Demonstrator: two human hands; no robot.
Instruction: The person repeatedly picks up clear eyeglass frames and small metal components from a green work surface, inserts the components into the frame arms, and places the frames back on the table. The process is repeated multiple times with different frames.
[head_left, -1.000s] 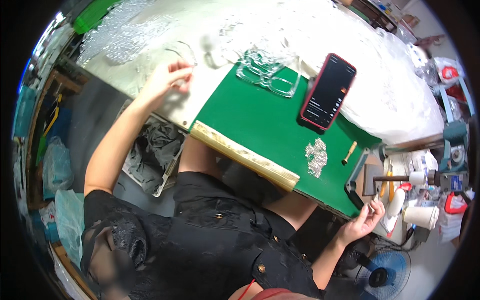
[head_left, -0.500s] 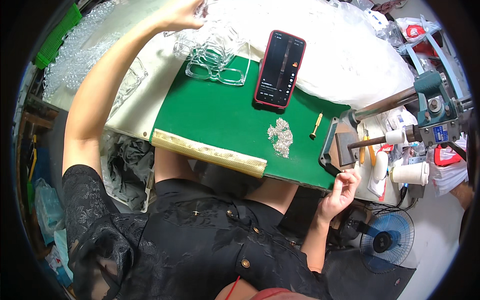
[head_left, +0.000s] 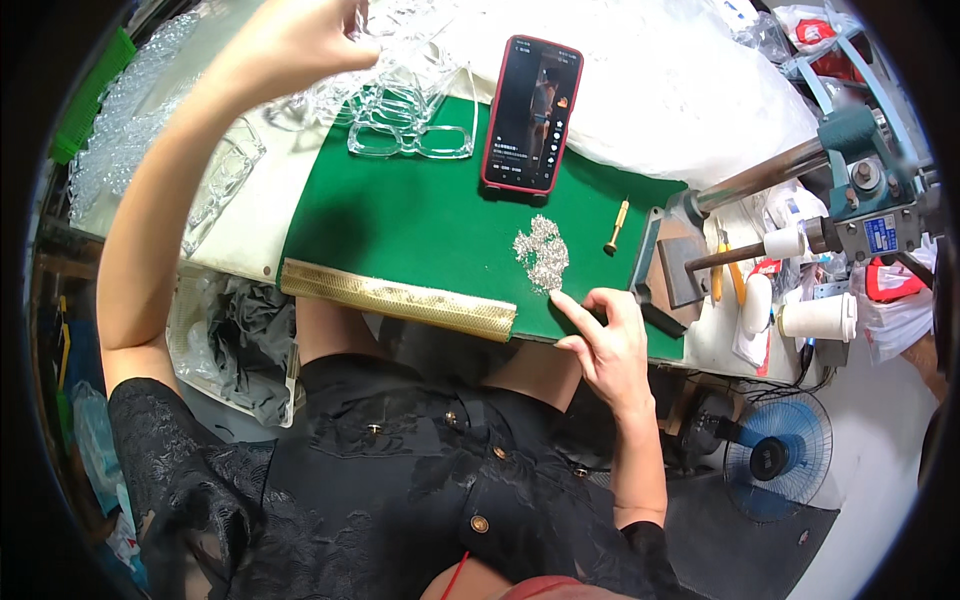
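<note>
My left hand (head_left: 315,45) is at the far left by a heap of clear plastic eyeglass frames (head_left: 400,110), partly cut off by the top edge. Its fingers are curled in, and I cannot make out what is in them. My right hand (head_left: 610,350) is over the near edge of the green mat (head_left: 400,220). The index finger reaches to the lower end of a loose pile of tiny silvery metal pieces (head_left: 543,258). Its thumb stands apart from that finger, and no held object shows. A small brass-coloured screwdriver (head_left: 618,228) lies right of the pile.
A red-cased phone (head_left: 533,115) stands lit behind the pile. A gold textured strip (head_left: 400,300) runs along the mat's front edge. On the right stands a bench press (head_left: 860,170), with orange-handled pliers (head_left: 716,275) and a white cup (head_left: 818,317) nearby. A blue fan (head_left: 775,460) sits below.
My right hand has moved left from beside the press base to the silvery pile, its index finger now stretched out. My left hand has shifted a little left. The whole view has shifted slightly.
</note>
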